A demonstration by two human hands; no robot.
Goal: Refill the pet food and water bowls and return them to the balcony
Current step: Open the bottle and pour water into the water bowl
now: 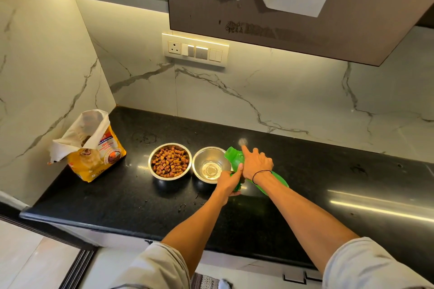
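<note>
Both hands gripped a green bottle (232,156) tilted over the water bowl (210,164): the right hand (257,164) wrapped its upper body, index finger straight, and the left hand (229,182) curled round it lower down. Soft plastic, it would likely flex if squeezed. The steel bowl, holding a little water, looked rigid, slick and prone to slopping; best lifted level by the rim. The food bowl (169,161), full of kibble, touched it on the glossy black bench (328,195), marble walls behind, an open food bag (94,148) to the left.

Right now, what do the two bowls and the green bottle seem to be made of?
Food bowl and water bowl: likely stainless steel, with shiny, mirror-like rims. Green bottle: probably plastic, being translucent bright green with a soft gloss.
</note>
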